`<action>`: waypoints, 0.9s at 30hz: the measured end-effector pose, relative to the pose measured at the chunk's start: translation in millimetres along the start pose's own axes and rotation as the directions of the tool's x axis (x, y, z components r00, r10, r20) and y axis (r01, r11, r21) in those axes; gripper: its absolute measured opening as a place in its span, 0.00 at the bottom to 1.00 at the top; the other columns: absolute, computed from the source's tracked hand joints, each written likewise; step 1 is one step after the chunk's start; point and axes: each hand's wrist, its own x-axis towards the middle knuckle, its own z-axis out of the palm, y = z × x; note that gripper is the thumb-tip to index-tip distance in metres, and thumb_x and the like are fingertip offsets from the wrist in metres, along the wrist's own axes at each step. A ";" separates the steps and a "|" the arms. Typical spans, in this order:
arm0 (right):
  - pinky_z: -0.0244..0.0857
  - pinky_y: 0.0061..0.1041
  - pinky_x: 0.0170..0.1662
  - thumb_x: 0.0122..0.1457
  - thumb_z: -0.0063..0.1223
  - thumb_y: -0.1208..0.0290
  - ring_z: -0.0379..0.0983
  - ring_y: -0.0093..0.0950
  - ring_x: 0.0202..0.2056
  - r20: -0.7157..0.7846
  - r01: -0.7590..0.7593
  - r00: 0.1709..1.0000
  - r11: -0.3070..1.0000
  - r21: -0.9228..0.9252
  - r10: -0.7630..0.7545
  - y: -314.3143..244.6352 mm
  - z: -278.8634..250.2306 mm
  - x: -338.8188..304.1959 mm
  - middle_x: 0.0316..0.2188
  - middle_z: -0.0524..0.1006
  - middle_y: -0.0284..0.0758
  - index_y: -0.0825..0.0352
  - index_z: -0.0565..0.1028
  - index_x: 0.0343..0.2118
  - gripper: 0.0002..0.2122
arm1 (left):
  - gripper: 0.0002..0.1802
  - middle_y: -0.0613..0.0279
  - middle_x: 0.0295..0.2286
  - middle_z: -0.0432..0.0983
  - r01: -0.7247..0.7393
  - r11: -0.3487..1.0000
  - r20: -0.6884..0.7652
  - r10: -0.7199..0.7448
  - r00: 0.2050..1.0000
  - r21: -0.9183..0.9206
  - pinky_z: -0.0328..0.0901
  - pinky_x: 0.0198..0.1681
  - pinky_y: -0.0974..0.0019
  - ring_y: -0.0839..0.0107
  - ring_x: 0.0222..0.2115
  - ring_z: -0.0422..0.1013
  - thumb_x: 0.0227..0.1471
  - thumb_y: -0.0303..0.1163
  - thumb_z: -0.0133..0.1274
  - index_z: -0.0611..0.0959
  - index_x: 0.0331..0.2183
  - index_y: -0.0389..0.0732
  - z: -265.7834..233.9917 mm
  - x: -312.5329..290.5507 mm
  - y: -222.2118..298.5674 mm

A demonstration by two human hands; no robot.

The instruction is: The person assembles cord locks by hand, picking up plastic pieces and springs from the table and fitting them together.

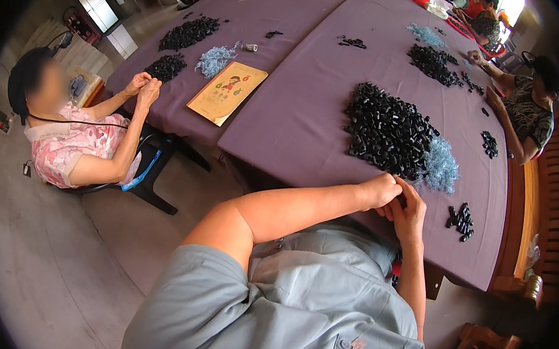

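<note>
My left hand (380,191) and my right hand (410,211) meet at the near edge of the purple-covered table. The fingers of both are closed in a pinch, tip to tip. Whatever lies between them is hidden or too small to name. Just beyond my hands spreads a large pile of small black plastic pieces (388,127). Against its right side sits a heap of clear bluish plastic bits (442,165), close to my fingertips. Right of my right hand is a smaller group of black pieces (461,221).
Across the tablecloth (295,136) lie a yellowish booklet (227,93), a small grey cylinder (250,47) and other black piles (189,33). At left a person in a pink floral top (85,139) works with both hands; more people sit at the far and right edges. A wooden bench (552,209) stands right.
</note>
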 end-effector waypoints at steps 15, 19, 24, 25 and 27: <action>0.70 0.26 0.38 0.50 0.54 0.83 0.76 0.31 0.32 -0.032 0.096 0.995 0.995 0.022 -0.095 -2.7 -0.6 -7.2 0.35 0.78 0.41 0.65 0.75 0.53 0.24 | 0.19 0.52 0.25 0.79 -0.077 0.995 0.069 0.073 0.995 0.058 0.74 0.22 0.68 0.67 0.20 0.77 0.62 0.31 0.31 0.77 0.39 0.32 0.6 -3.3 -4.3; 0.70 0.28 0.36 0.51 0.53 0.82 0.76 0.34 0.30 -0.020 0.077 0.997 0.997 -0.002 -0.077 -6.1 0.0 -9.8 0.34 0.77 0.41 0.64 0.74 0.53 0.23 | 0.19 0.51 0.24 0.79 -0.046 0.998 0.048 0.044 0.998 0.051 0.74 0.22 0.67 0.65 0.19 0.77 0.59 0.29 0.31 0.77 0.39 0.32 -1.2 -4.9 -3.5; 0.70 0.32 0.36 0.52 0.52 0.80 0.76 0.41 0.32 0.008 0.112 0.994 0.994 -0.011 -0.112 -3.9 1.3 -5.9 0.34 0.77 0.43 0.64 0.74 0.53 0.22 | 0.19 0.50 0.25 0.79 -0.001 0.999 0.041 0.000 0.999 0.037 0.75 0.22 0.66 0.63 0.20 0.78 0.59 0.27 0.31 0.77 0.40 0.32 -8.6 -1.8 -3.5; 0.70 0.28 0.33 0.52 0.55 0.80 0.75 0.33 0.27 -0.041 0.178 0.983 0.984 -0.023 -0.179 1.7 4.0 -5.0 0.30 0.77 0.41 0.63 0.74 0.54 0.23 | 0.18 0.51 0.25 0.79 0.009 0.999 0.046 -0.011 0.999 0.045 0.75 0.22 0.66 0.64 0.21 0.78 0.60 0.29 0.33 0.77 0.40 0.33 -8.8 -4.4 -0.6; 0.69 0.26 0.32 0.52 0.56 0.81 0.73 0.28 0.25 -0.016 0.037 0.999 0.996 0.076 -0.036 -2.7 2.3 -4.4 0.27 0.77 0.39 0.63 0.73 0.54 0.24 | 0.18 0.52 0.26 0.80 0.023 0.999 0.085 -0.027 0.996 0.045 0.75 0.24 0.66 0.64 0.21 0.78 0.63 0.34 0.35 0.77 0.41 0.34 -12.7 -7.6 6.3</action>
